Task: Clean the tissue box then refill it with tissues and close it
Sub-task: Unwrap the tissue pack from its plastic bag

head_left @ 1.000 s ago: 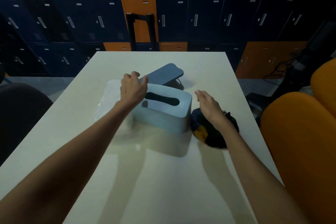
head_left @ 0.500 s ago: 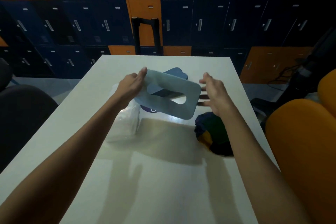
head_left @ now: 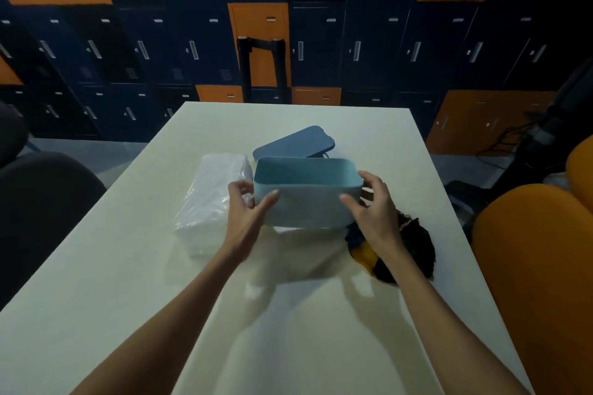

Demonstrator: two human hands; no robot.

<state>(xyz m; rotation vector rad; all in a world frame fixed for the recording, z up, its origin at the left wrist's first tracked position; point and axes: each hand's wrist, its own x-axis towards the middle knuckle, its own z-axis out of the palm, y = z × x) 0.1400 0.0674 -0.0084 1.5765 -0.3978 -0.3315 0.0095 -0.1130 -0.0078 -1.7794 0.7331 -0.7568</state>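
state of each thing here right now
light blue plastic tissue box: open side up, held
dark blue lid: off, behind box
clear-wrapped tissue pack: outside box, on white table
dark crumpled cloth: lying right of box
left hand: grips box
right hand: grips box

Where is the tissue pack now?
In the head view, the tissue pack lies on the table, just left of the tissue box, beside the left hand.

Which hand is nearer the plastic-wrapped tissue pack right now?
Left. The left hand grips the left end of the tissue box, right beside the tissue pack; the right hand grips the opposite end, by the dark cloth.
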